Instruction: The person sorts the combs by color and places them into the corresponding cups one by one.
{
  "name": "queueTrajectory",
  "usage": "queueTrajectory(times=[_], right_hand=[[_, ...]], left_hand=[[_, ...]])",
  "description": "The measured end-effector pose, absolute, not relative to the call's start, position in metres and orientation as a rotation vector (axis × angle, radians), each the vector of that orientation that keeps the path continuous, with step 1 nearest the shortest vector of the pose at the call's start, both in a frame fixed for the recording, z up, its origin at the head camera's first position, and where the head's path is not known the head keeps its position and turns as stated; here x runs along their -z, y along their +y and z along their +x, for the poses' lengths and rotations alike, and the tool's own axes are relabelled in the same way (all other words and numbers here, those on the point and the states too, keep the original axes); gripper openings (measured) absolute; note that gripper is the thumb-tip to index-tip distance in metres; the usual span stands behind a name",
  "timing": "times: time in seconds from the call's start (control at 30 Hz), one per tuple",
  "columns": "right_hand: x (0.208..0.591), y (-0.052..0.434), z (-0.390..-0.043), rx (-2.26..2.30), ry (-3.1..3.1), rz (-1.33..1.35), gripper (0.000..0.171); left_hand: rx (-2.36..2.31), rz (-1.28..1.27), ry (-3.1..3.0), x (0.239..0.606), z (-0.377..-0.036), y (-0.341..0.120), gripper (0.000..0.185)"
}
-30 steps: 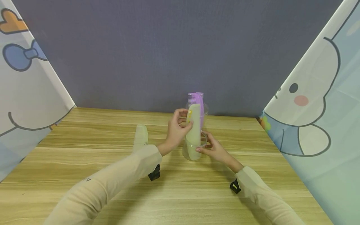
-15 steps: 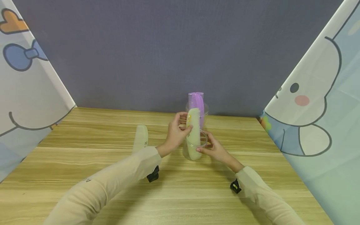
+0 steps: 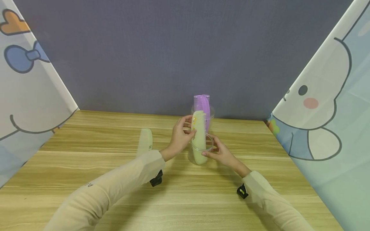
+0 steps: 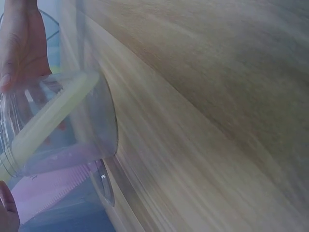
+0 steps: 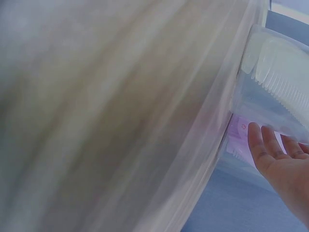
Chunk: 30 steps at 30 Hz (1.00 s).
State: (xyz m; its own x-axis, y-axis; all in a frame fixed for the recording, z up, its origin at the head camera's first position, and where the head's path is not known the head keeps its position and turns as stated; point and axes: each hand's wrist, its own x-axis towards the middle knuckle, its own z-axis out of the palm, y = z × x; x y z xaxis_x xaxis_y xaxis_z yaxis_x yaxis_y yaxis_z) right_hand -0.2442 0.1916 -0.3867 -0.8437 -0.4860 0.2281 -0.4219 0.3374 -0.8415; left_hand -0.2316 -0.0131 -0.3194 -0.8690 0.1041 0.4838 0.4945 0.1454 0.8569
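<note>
A pale yellow-green comb stands tilted inside a clear plastic cup, its lower end near the cup's bottom. My left hand pinches the comb's upper part between thumb and fingers. With thumb and fingers around the rim, my right hand holds the cup. In the left wrist view the comb slants through the clear wall, and only the left hand's fingertip shows at the edge. Right behind, purple combs stand in a second clear cup, partly hidden by the yellow-green comb.
Another pale yellow-green comb lies on the wooden table left of the cups, its near end covered by the left sleeve. A dark grey panel rises behind the table, and cartoon-printed cloths flank both sides.
Held by my left hand, the yellow-green comb has sunk slightly lower in the cup and turned so that its teeth show on the right. My right hand has stayed on the cup.
</note>
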Motion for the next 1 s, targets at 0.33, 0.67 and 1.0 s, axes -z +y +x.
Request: queueTrajectory(times=[0.33, 0.67, 1.0], right_hand=[[0.387, 0.191, -0.244, 1.564, 2.527, -0.866, 0.070], [0.386, 0.190, -0.243, 1.580, 2.515, -0.869, 0.070], [0.385, 0.190, -0.242, 1.571, 2.518, -0.855, 0.071]], left_hand=[[1.780, -0.567, -2.137, 0.347, -0.258, -0.014, 0.054], [1.756, -0.625, -2.180, 0.350, -0.256, -0.027, 0.052], [1.704, -0.635, -2.274, 0.352, -0.252, -0.055, 0.053]])
